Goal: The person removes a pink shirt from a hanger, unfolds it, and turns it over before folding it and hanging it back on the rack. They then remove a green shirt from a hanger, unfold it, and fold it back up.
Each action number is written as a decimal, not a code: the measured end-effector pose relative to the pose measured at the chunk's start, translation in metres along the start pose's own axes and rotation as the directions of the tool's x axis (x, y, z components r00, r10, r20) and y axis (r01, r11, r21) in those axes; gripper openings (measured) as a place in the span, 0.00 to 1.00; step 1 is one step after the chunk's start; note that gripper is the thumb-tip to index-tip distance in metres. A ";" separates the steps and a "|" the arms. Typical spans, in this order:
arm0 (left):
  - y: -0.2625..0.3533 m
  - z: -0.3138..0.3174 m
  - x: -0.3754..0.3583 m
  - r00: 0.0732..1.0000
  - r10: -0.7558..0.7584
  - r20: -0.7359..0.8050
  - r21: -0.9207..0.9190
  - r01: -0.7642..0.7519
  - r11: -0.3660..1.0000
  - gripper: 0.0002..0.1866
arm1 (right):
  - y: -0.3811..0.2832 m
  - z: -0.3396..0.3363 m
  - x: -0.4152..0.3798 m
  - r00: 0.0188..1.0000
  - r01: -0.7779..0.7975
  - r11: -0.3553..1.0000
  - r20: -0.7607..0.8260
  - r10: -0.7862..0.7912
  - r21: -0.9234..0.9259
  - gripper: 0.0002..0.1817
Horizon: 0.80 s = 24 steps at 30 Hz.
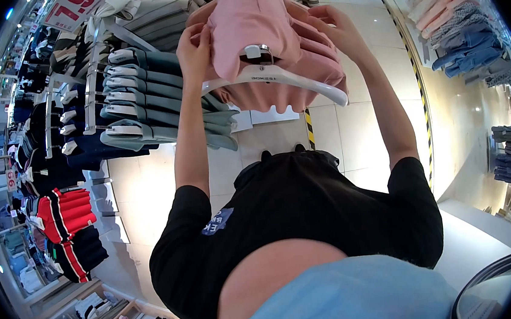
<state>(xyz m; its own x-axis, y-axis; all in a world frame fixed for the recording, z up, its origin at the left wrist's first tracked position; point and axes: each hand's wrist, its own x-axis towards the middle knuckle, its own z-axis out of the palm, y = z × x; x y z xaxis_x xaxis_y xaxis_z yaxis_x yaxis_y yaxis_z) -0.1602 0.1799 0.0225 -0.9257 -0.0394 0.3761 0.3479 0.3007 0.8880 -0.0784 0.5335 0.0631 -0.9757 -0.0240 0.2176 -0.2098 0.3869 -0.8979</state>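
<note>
In front of me is a pink shirt [249, 23] with dark buttons down its front. A white hanger [285, 79] with dark lettering lies at its near end, beside a metal hook. More pink garments [319, 53] hang close together under and to the right of it. My left hand [195, 50] pinches the left edge of the pink shirt between thumb and fingers. On the other side, my right hand [334, 26] has its fingers bent around pink cloth at the right edge. Some of its fingertips are hidden by the fabric.
Grey-green garments [165, 97] on white hangers hang left of my left arm. Beyond them are dark garments and a red garment [69, 212]. A price sign [75, 8] stands at upper left. Yellow-black floor tape [415, 72] runs on the right, near another clothes rack [460, 32].
</note>
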 end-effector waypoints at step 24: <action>0.058 -0.008 -0.091 0.862 0.484 -0.151 0.295 -0.428 0.855 0.13 | -0.027 0.063 0.028 0.990 0.133 0.986 0.030 -0.136 0.103 0.32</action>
<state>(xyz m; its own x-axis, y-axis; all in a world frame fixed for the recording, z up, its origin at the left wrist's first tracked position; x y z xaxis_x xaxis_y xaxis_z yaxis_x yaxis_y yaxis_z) -0.0540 0.1930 0.0421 -0.6076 -0.0326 0.7936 0.6494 0.5549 0.5200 -0.1037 0.4643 0.0697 -0.9394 -0.1042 0.3266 -0.3428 0.2830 -0.8958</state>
